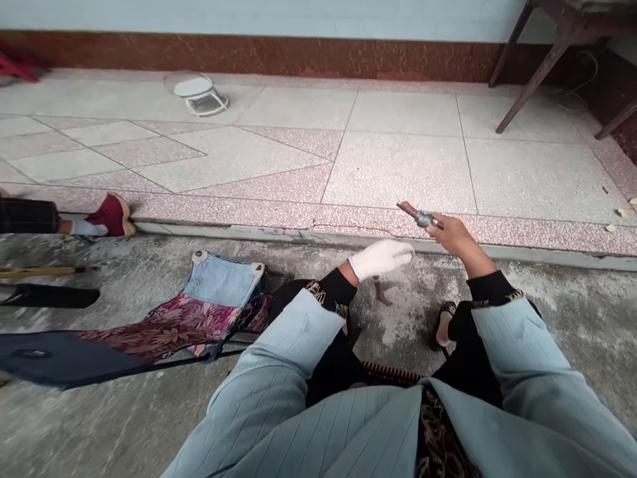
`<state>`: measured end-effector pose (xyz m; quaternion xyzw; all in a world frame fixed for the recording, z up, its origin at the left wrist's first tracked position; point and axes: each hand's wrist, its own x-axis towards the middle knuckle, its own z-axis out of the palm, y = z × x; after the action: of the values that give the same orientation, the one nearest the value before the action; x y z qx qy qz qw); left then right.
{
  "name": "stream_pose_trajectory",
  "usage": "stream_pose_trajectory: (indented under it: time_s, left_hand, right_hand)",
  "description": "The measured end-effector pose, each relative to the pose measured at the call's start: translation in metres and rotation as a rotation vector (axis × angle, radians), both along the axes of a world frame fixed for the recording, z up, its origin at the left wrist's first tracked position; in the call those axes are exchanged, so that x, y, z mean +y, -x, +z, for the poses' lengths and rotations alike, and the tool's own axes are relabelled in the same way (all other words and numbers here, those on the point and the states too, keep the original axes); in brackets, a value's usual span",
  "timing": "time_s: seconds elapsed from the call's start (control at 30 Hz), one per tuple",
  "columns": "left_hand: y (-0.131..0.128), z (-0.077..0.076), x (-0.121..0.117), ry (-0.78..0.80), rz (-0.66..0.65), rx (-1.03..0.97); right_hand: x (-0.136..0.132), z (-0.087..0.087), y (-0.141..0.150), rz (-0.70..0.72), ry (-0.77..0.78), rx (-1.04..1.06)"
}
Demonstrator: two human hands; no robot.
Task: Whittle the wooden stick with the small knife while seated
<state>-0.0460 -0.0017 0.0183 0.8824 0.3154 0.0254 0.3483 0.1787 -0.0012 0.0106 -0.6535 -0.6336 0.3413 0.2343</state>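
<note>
My right hand (450,234), bare, grips a short brown stick-like piece (408,208) with a grey band or lump (424,219) around its middle. It is held just above the edge of the raised tiled floor. My left hand (382,259) wears a white knitted glove. Its fingers are stretched forward, slightly curved, with nothing visible in them, and it stays apart from the brown piece. Below the glove, a similar small brown piece (382,293) shows on the concrete between my feet, partly hidden by the hand.
Left of me stands a folding chair (199,312) with patched fabric. Another person's red shoe (112,216) rests by the tiled step (239,229). A small white stool (199,93) is near the wall. Wooden table legs (535,83) stand at the upper right.
</note>
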Motion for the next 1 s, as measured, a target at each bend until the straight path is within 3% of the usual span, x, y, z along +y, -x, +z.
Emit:
stream_pose_trajectory:
  time_s: [0.1, 0.23, 0.3, 0.4, 0.53, 0.67, 0.77, 0.83, 0.9, 1.0]
  left_hand:
    - [-0.001, -0.004, 0.008, -0.119, 0.039, 0.050]
    - [0.001, -0.009, 0.016, -0.192, 0.053, 0.087]
    - [0.001, -0.009, 0.016, -0.179, 0.029, 0.055]
    - [-0.001, -0.007, 0.016, -0.109, 0.011, -0.023]
    - [-0.001, -0.006, 0.021, 0.036, 0.003, -0.135]
    - [-0.001, -0.011, 0.022, 0.143, 0.043, -0.198]
    - [-0.004, -0.015, 0.017, 0.258, 0.093, -0.165]
    - [-0.007, -0.015, 0.012, 0.279, 0.042, -0.150]
    - [-0.010, -0.014, 0.009, 0.242, -0.042, -0.155]
    - [-0.012, -0.015, 0.008, 0.161, -0.117, -0.159]
  right_hand:
    - [-0.001, 0.003, 0.001, 0.107, -0.066, -0.439]
    - [-0.007, 0.009, 0.000, 0.304, 0.130, -0.626]
    - [-0.009, 0.011, -0.002, 0.453, 0.251, -0.547]
    - [-0.013, 0.014, -0.006, 0.677, 0.374, -0.266]
    - [-0.016, 0.025, -0.015, 0.823, 0.404, 0.079]
    - [-0.021, 0.037, -0.026, 0.707, 0.319, 0.307]
    - [-0.022, 0.037, -0.030, 0.492, 0.231, 0.436]
    - [-0.019, 0.031, -0.028, 0.330, 0.166, 0.476]
    - [-0.014, 0.022, -0.025, 0.166, 0.110, 0.413]
    - [-0.008, 0.012, -0.019, 0.028, 0.018, 0.084]
